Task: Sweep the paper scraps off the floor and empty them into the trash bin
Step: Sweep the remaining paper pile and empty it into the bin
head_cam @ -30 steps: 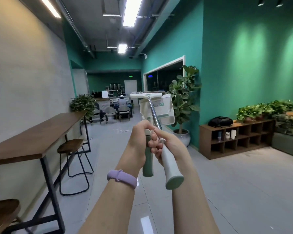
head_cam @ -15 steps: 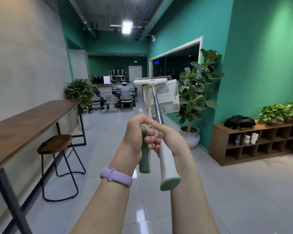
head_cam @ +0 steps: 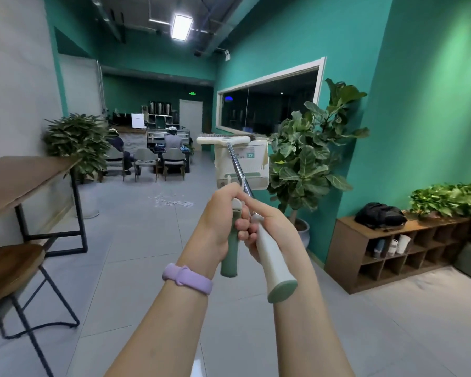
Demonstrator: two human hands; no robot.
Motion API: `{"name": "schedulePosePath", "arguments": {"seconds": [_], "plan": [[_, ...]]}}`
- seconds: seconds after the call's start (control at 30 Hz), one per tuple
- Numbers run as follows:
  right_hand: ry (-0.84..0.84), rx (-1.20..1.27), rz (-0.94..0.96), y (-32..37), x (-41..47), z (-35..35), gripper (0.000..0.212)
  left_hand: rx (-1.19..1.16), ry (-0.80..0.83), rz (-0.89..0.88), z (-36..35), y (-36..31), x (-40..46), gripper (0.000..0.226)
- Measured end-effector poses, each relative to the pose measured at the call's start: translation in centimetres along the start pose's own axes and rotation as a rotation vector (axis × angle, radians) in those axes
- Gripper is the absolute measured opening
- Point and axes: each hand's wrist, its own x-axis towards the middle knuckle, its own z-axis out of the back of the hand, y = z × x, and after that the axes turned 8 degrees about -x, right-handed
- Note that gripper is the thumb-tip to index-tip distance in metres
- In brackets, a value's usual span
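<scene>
Over on the left, a wooden counter (head_cam: 25,175) and a stool (head_cam: 11,268) line the wall, and that's one hazard: swing the long tools wide and something gets clipped. Further along the floor (head_cam: 136,240), there they are, the paper scraps (head_cam: 172,201), a pale scatter lying well ahead of the person, near the seated people's chairs (head_cam: 158,161). Nothing swept yet, by the look of it.

Centre now: the left hand (head_cam: 218,224), purple wristband (head_cam: 187,278) below it, is wrapped round the green dustpan handle (head_cam: 230,254), fingers curled tight. Pressed right against it, the right hand (head_cam: 272,227) grips the white broom handle (head_cam: 275,265), the metal shaft running up to the broom head (head_cam: 223,140) in front of the dustpan (head_cam: 253,167). Both tools are held high, heads raised, so a loose grip could let the pan swing or drop.

To the right, a potted plant (head_cam: 310,159) stands close to the pan's edge; brushing those leaves is a real risk. I can't spot the trash bin anywhere, so the emptying route is unknown. Light scraps may also scatter if the broom comes in fast.
</scene>
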Motion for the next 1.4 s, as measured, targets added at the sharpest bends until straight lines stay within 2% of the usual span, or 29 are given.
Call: {"name": "schedulePosePath", "arguments": {"seconds": [0.33, 0.57, 0.87, 1.03, 1.4], "plan": [[-0.036, 0.011, -0.004, 1.5, 31.4, 3.9, 0.025, -0.013, 0.037, 0.088, 9.9, -0.4, 29.9, 0.019], [0.047, 0.009, -0.115, 4.8, 55.7, 8.0, 0.032, -0.04, -0.083, 0.157, 15.8, -1.3, 53.7, 0.01], [0.02, -0.084, -0.176, 6.1, 83.9, 7.0, 0.031, -0.058, -0.165, 0.146, 26.8, -5.2, 77.7, 0.014], [0.016, -0.183, -0.189, 5.0, 100.6, 5.0, 0.034, -0.035, -0.186, 0.125, 35.8, -7.5, 91.5, 0.011], [-0.028, -0.165, -0.211, 9.1, 133.7, 0.2, 0.037, -0.03, -0.177, 0.157, 49.9, -15.8, 121.6, 0.014]]}}
